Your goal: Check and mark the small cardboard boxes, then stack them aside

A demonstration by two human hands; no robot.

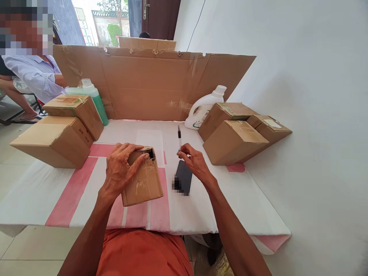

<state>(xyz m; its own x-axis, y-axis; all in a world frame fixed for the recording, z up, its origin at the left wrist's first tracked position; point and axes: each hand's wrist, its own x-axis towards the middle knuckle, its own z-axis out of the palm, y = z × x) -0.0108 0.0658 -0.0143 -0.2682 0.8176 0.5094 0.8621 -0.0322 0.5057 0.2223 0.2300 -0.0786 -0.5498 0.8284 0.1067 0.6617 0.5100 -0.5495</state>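
Taped box mid-table, pen poised above it.
Our left hand (120, 168) clamps the small taped box (142, 178) on the table (37, 191); right hand (194, 161) pinches the pen (179, 138) upright. Slick tape: tip could skid toward our left fingers.

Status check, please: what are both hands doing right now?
Left hand on small taped box. Right hand holds pen upright. Phone beside box.

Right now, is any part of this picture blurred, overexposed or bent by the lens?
Head view: the doorway is blown out by daylight; mosaic blur hides the other person's face and part of the phone; wide-angle distortion bends the table edges; tape on the small box glares slightly.
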